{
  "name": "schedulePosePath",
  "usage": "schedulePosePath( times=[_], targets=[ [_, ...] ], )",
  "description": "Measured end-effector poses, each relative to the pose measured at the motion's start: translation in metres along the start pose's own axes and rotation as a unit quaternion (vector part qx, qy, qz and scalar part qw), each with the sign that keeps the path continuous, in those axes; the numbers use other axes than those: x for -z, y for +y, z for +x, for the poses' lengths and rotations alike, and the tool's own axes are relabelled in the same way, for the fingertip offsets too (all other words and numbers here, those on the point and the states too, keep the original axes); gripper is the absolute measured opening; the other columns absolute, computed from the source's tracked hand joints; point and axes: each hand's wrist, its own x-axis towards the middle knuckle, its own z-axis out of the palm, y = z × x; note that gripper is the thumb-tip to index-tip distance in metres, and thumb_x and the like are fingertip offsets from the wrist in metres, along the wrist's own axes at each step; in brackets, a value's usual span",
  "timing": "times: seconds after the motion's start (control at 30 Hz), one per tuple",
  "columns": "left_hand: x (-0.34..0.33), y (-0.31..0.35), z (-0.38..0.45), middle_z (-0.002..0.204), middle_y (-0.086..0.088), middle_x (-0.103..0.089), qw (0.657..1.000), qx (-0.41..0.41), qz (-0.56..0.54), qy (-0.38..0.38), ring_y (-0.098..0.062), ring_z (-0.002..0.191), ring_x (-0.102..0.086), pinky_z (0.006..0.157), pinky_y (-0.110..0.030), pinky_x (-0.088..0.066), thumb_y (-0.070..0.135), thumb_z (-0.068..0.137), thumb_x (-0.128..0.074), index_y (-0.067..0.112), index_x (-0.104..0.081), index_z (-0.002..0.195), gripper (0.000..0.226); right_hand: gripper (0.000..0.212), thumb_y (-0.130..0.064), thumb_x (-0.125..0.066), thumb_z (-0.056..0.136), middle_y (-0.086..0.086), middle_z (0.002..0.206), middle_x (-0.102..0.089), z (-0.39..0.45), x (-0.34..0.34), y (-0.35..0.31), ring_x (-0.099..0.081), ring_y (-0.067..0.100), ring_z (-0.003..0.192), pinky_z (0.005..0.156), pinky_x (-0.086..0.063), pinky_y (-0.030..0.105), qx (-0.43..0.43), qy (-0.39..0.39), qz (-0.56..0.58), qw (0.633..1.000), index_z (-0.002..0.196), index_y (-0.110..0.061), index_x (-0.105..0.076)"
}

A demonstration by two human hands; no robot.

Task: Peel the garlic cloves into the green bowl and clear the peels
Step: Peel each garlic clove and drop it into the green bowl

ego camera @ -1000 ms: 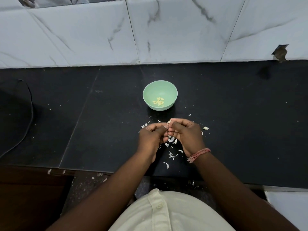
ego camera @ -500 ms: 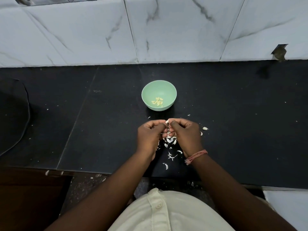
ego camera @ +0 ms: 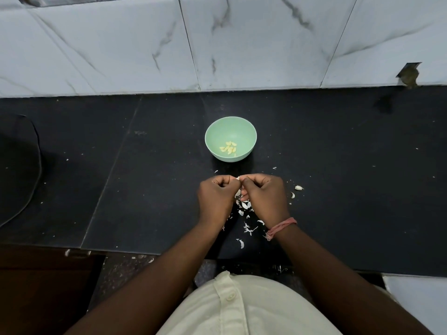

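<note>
Barely shifted, both hands (ego camera: 239, 192) pinch a mostly hidden garlic clove (ego camera: 238, 178) above scattered peels (ego camera: 245, 205).

Kitchen: black countertop (ego camera: 338, 189), marble-tiled backsplash (ego camera: 242, 39).

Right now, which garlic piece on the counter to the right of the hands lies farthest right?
The whitish garlic piece out past the right hand; the curved piece lies closer to that hand.

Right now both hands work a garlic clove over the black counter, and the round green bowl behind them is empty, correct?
Not empty: the head view shows the round green bowl holding several pale peeled garlic cloves. Both hands, left hand and right hand, do pinch a clove.
</note>
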Motion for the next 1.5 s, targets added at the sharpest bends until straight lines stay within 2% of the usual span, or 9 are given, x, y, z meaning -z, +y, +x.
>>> schedulePosePath(
  times=[0.2, 0.3, 0.47, 0.6, 0.83, 0.93, 1.03, 1.3, 1.5],
  targets=[
    [0.003, -0.002, 0.003, 0.063, -0.03, -0.051, 1.0, -0.018, 0.005, -0.024, -0.017, 0.056, -0.041, 0.053, -0.034, -0.039, 0.023, 0.078, -0.065, -0.001, -0.062, 0.062, 0.029, 0.015, -0.001, -0.066, 0.092, 0.015, 0.062, -0.066, 0.007, 0.002, 0.002, -0.062, 0.024, 0.054, 0.064, -0.06, 0.043, -0.061, -0.034, 0.073, 0.995, 0.081, -0.002, -0.076],
    [0.006, -0.001, 0.005, 0.067, -0.029, -0.057, 0.998, -0.008, -0.01, -0.054, -0.02, 0.058, -0.05, 0.055, -0.043, -0.048, 0.024, 0.078, -0.065, 0.004, -0.068, 0.065, 0.024, 0.012, 0.0, -0.067, 0.092, 0.016, 0.066, -0.065, 0.008, 0.007, 0.001, -0.061, 0.023, 0.058, 0.06, -0.059, 0.037, -0.108, -0.06, 0.138, 0.983, 0.082, 0.003, -0.073],
    [0.002, 0.004, 0.008, 0.067, -0.011, -0.063, 0.984, 0.083, -0.136, -0.085, -0.015, 0.058, -0.053, 0.058, -0.027, -0.046, 0.003, 0.087, -0.063, -0.002, -0.073, 0.081, 0.012, 0.011, -0.002, -0.063, 0.095, 0.017, 0.076, -0.067, 0.011, 0.017, 0.001, -0.063, 0.02, 0.066, 0.065, -0.058, 0.03, -0.128, -0.111, 0.217, 0.961, 0.092, 0.005, -0.071],
    [0.0, 0.001, 0.007, 0.071, -0.012, -0.061, 0.972, 0.11, -0.182, -0.095, -0.013, 0.059, -0.051, 0.056, -0.024, -0.043, 0.001, 0.088, -0.06, -0.001, -0.071, 0.085, 0.011, 0.02, 0.002, -0.063, 0.094, 0.018, 0.082, -0.07, 0.012, 0.014, 0.005, -0.066, 0.018, 0.07, 0.071, -0.059, 0.03, -0.062, -0.094, 0.177, 0.978, 0.111, -0.004, -0.073],
    [0.001, 0.007, 0.006, 0.067, -0.008, -0.059, 0.962, 0.13, -0.219, -0.096, -0.011, 0.056, -0.05, 0.052, -0.021, -0.041, -0.005, 0.088, -0.054, 0.0, -0.067, 0.081, 0.016, 0.022, 0.003, -0.058, 0.095, 0.003, 0.084, -0.076, 0.005, 0.008, 0.012, -0.074, 0.024, 0.075, 0.074, -0.061, 0.031, 0.082, -0.071, -0.038, 0.993, 0.103, -0.011, -0.074],
    [0.004, 0.009, 0.005, 0.064, -0.007, -0.054, 0.958, 0.14, -0.227, -0.109, -0.011, 0.054, -0.048, 0.049, -0.02, -0.04, -0.006, 0.088, -0.051, 0.003, -0.063, 0.073, 0.021, 0.011, 0.003, -0.063, 0.094, 0.015, 0.083, -0.075, 0.005, 0.011, 0.008, -0.073, 0.03, 0.075, 0.072, -0.063, 0.035, 0.047, -0.084, 0.027, 0.995, 0.1, -0.001, -0.072],
    [0.006, 0.007, 0.004, 0.065, -0.004, -0.057, 0.947, 0.17, -0.246, -0.114, -0.01, 0.056, -0.048, 0.049, -0.019, -0.04, -0.003, 0.09, -0.05, 0.007, -0.06, 0.07, 0.024, 0.007, 0.001, -0.068, 0.092, 0.025, 0.082, -0.071, 0.006, 0.015, 0.008, -0.066, 0.024, 0.066, 0.067, -0.058, 0.034, 0.015, -0.079, 0.077, 0.994, 0.096, -0.002, -0.073],
    [0.009, -0.001, 0.002, 0.065, -0.004, -0.06, 0.941, 0.23, -0.241, -0.066, -0.009, 0.052, -0.052, 0.048, -0.019, -0.046, 0.003, 0.09, -0.057, 0.006, -0.063, 0.077, 0.015, 0.009, 0.001, -0.062, 0.094, 0.015, 0.086, -0.072, 0.003, 0.012, 0.011, -0.068, 0.021, 0.076, 0.072, -0.06, 0.03, -0.098, -0.07, 0.289, 0.95, 0.099, 0.003, -0.069],
    [0.009, -0.01, 0.001, 0.065, -0.008, -0.062, 0.957, 0.219, -0.189, -0.035, -0.012, 0.051, -0.055, 0.049, -0.021, -0.05, 0.013, 0.086, -0.078, 0.0, -0.066, 0.087, 0.017, 0.01, 0.003, -0.063, 0.094, 0.019, 0.089, -0.073, 0.002, 0.014, 0.012, -0.072, 0.024, 0.078, 0.072, -0.061, 0.031, -0.11, -0.04, 0.304, 0.946, 0.103, 0.005, -0.067]
  ],
)
